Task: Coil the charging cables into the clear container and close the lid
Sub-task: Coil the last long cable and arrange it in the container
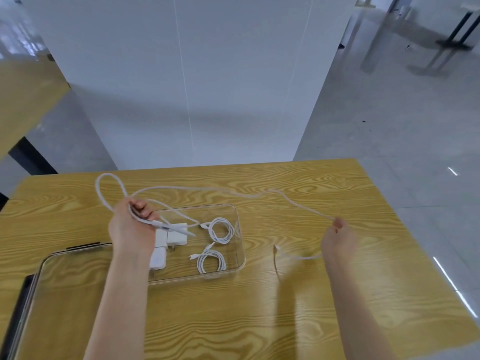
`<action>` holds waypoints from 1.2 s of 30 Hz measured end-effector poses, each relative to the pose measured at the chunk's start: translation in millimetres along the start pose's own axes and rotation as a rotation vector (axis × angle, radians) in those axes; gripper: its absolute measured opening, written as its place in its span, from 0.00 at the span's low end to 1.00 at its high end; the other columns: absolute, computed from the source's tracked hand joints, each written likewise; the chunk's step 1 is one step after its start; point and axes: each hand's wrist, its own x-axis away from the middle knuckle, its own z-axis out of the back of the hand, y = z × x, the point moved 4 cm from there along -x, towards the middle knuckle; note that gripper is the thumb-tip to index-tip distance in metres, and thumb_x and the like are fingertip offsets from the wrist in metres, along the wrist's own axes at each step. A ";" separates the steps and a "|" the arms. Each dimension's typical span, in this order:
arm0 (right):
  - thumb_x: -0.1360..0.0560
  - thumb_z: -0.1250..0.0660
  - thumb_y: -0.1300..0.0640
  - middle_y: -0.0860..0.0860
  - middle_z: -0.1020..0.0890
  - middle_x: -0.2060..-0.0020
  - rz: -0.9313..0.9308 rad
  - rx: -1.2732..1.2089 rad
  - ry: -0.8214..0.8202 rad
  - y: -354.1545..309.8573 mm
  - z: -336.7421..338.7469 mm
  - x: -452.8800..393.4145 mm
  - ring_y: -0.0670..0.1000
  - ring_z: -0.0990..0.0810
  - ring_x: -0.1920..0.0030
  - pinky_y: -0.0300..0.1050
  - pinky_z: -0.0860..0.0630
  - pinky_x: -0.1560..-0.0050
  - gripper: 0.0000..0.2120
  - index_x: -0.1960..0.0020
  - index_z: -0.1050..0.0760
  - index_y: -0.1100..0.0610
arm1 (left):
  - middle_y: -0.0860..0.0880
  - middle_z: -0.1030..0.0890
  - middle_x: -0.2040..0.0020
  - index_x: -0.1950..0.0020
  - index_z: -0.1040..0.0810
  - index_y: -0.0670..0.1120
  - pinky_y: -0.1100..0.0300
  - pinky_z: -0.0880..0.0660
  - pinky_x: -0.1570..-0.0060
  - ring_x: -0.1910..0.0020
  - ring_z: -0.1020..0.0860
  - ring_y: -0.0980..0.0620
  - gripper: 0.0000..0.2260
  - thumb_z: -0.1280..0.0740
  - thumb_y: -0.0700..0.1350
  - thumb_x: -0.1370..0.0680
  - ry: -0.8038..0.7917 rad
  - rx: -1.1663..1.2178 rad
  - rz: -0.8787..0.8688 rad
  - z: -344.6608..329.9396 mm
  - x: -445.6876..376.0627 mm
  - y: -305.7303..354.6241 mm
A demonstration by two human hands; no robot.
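Note:
A clear container point(240, 255) sits open in the middle of the wooden table. Inside lie two coiled white cables point(221, 230) point(211, 261) and two white chargers point(168, 239), partly hidden by my left arm. My left hand point(130, 227) is raised over the container's left end, shut on loops of a long white cable point(197, 188). That cable runs in the air to the right to my right hand point(337, 239), which pinches it; its free end point(276, 249) hangs blurred below. The clear lid point(49, 258) lies flat at the lower left.
The wooden table point(324, 294) ends just beyond the container, at a white partition wall point(192, 87). Another wooden table point(23, 94) stands at the far left. Grey floor and metal table legs point(452, 40) lie to the right.

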 end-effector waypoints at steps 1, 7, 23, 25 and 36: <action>0.24 0.45 0.67 0.64 0.24 0.38 -0.005 0.039 0.000 3.3 -1.0 -4.8 0.62 0.28 0.36 0.53 0.35 0.35 0.19 0.33 0.30 0.66 | 0.53 0.34 0.73 0.67 0.37 0.48 0.66 0.42 0.77 0.77 0.38 0.56 0.12 0.46 0.39 0.23 0.032 0.045 -0.029 4.2 -0.2 9.1; 0.25 0.42 0.62 0.61 0.22 0.40 0.116 0.412 -0.131 -6.9 -12.7 1.6 0.62 0.29 0.37 0.54 0.38 0.35 0.20 0.34 0.30 0.62 | 0.54 0.34 0.73 0.67 0.36 0.48 0.66 0.40 0.78 0.77 0.38 0.56 0.11 0.45 0.40 0.24 -0.051 -0.116 -0.024 7.4 0.7 19.9; 0.31 0.39 0.65 0.40 0.18 0.56 0.420 -0.259 -0.828 -120.0 -13.9 85.4 0.37 0.24 0.63 0.35 0.30 0.60 0.17 0.51 0.20 0.47 | 0.51 0.33 0.70 0.68 0.34 0.46 0.64 0.39 0.71 0.73 0.37 0.55 0.15 0.44 0.41 0.20 -0.712 -0.767 0.159 -63.8 78.9 -73.0; 0.33 0.40 0.60 0.41 0.16 0.58 0.381 -0.324 -0.976 -126.4 -17.2 101.7 0.39 0.23 0.57 0.38 0.29 0.56 0.16 0.52 0.19 0.47 | 0.51 0.32 0.70 0.68 0.34 0.47 0.62 0.39 0.68 0.73 0.37 0.55 0.15 0.43 0.42 0.21 -0.716 -0.774 0.133 -65.4 80.2 -73.2; 0.28 0.29 0.58 0.47 0.22 0.74 0.393 -0.035 -0.968 -90.2 -25.3 69.6 0.42 0.26 0.71 0.31 0.30 0.64 0.06 0.62 0.19 0.60 | 0.50 0.32 0.71 0.66 0.33 0.45 0.65 0.37 0.73 0.74 0.37 0.55 0.13 0.43 0.40 0.21 -0.524 -0.551 0.138 -56.0 70.2 -55.1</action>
